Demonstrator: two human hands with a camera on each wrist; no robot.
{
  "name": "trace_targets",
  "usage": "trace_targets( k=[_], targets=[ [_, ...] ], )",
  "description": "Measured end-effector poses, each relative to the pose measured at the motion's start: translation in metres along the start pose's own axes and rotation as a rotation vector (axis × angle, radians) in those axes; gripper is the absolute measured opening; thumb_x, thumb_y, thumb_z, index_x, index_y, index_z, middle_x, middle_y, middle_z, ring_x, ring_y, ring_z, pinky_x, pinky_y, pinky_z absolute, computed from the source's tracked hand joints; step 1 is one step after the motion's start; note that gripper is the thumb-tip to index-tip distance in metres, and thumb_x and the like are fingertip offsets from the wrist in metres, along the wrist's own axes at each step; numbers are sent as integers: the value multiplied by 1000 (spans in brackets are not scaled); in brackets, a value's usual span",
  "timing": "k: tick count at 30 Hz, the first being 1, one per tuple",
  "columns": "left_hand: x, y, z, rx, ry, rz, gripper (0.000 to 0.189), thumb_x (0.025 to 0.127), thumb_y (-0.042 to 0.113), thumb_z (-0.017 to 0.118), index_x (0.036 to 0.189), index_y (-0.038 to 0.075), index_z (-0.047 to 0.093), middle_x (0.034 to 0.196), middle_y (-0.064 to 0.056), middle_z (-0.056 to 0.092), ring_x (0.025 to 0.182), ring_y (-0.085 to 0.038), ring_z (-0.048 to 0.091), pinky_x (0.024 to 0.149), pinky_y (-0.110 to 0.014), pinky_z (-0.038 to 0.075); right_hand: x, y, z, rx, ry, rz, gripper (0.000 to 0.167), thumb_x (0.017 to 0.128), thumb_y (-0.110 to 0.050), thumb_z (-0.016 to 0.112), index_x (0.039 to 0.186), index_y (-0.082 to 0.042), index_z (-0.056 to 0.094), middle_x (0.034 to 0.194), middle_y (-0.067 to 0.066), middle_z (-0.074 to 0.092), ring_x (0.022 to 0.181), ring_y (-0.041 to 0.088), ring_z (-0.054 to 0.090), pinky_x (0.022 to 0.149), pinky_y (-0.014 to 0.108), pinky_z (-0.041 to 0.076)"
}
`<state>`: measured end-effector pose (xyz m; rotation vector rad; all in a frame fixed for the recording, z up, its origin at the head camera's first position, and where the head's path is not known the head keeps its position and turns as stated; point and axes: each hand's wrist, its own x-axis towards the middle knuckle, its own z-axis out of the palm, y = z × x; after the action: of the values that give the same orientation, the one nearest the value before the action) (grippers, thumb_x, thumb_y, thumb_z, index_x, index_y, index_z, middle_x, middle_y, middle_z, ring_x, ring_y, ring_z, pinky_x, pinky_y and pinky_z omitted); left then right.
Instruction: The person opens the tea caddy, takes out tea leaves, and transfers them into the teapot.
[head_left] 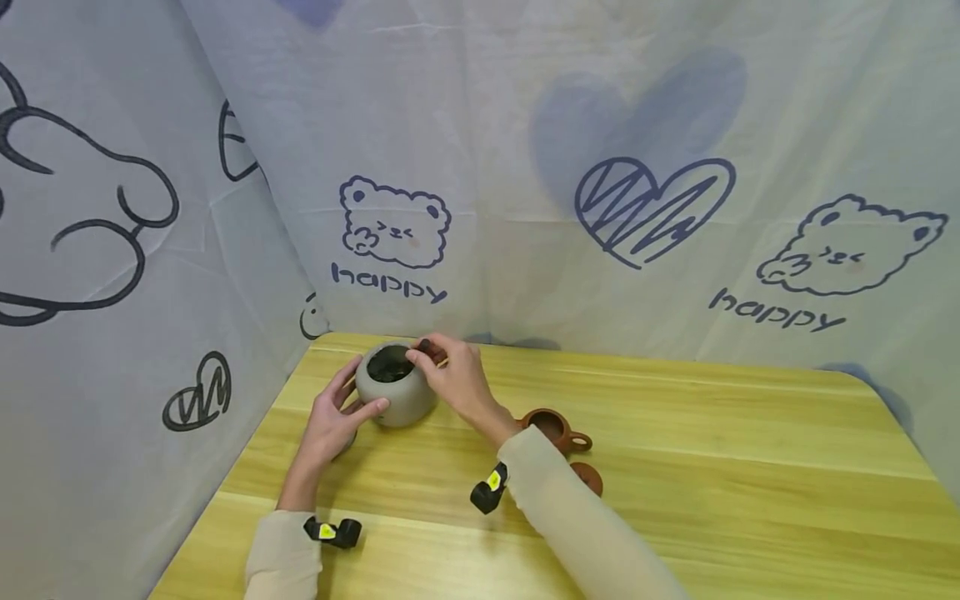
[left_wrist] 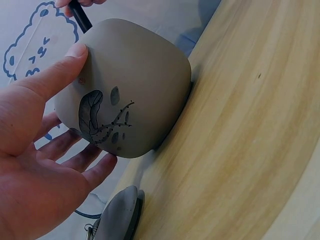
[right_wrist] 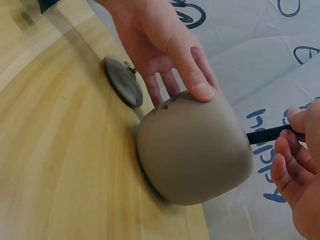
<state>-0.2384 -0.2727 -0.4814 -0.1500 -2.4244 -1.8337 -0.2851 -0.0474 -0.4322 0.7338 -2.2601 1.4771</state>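
A rounded grey-brown ceramic jar [head_left: 405,406] with a wide mouth stands on the wooden table, dark contents showing inside. My left hand [head_left: 330,423] holds its near left side, thumb near the rim and fingers around the body. In the left wrist view, a dark leaf-and-twig drawing decorates the wall of the jar [left_wrist: 135,75]. My right hand [head_left: 459,379], at the right of the mouth, pinches the end of a thin black stick-like tool [right_wrist: 267,135]. The tool's other end is hidden within the jar, so its exact kind cannot be told.
A grey lid [right_wrist: 122,82] with a small metal fitting lies left of the jar, mostly behind my left hand in the head view. Right of my forearm are a brown clay teapot [head_left: 551,427] and its round lid [head_left: 588,477]. A printed cloth [head_left: 517,283] hangs behind the table.
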Motion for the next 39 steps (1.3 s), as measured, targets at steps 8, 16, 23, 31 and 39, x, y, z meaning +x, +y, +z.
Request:
trace_targets(
  k=[8, 16, 23, 31, 39],
  targets=[
    [0, -2, 1, 11, 3, 20, 88, 92, 15, 80, 163, 9, 28, 166, -13, 28, 151, -35, 28, 118, -51, 37, 2, 1, -1, -18, -4, -31, 14, 101, -19, 69, 102, -7, 76, 90, 3, 76, 78, 11, 70, 69, 16, 58],
    [1, -3, -1, 11, 0, 7, 88, 92, 15, 80, 163, 8, 27, 166, -12, 28, 152, -35, 28, 118, -51, 36, 2, 4, 5, -150, -51, -110, 14, 101, -20, 70, 101, -6, 75, 91, 3, 74, 78, 11, 67, 68, 22, 58],
    [2, -1, -1, -1, -2, 2, 87, 92, 15, 80, 163, 11, 29, 166, -12, 28, 151, -34, 29, 118, -51, 36, 1, 4, 7, -200, -81, -123, 20, 102, -24, 67, 87, -10, 68, 77, 0, 63, 67, 11, 55, 58, 19, 44],
    [1, 0, -2, -6, -1, 15, 87, 92, 14, 80, 162, 8, 29, 166, -12, 29, 151, -35, 29, 118, -53, 36, 3, 2, 11, -153, -80, -31, 29, 105, -28, 62, 81, -11, 65, 65, -3, 55, 61, 10, 50, 53, 20, 38],
    [1, 2, -1, -13, 3, 8, 87, 91, 15, 81, 162, 13, 31, 166, -11, 29, 151, -33, 29, 118, -51, 37, 4, 4, 17, -59, -35, 115, 31, 101, -21, 66, 71, -12, 66, 62, -5, 64, 56, 6, 58, 51, 20, 43]
  ],
)
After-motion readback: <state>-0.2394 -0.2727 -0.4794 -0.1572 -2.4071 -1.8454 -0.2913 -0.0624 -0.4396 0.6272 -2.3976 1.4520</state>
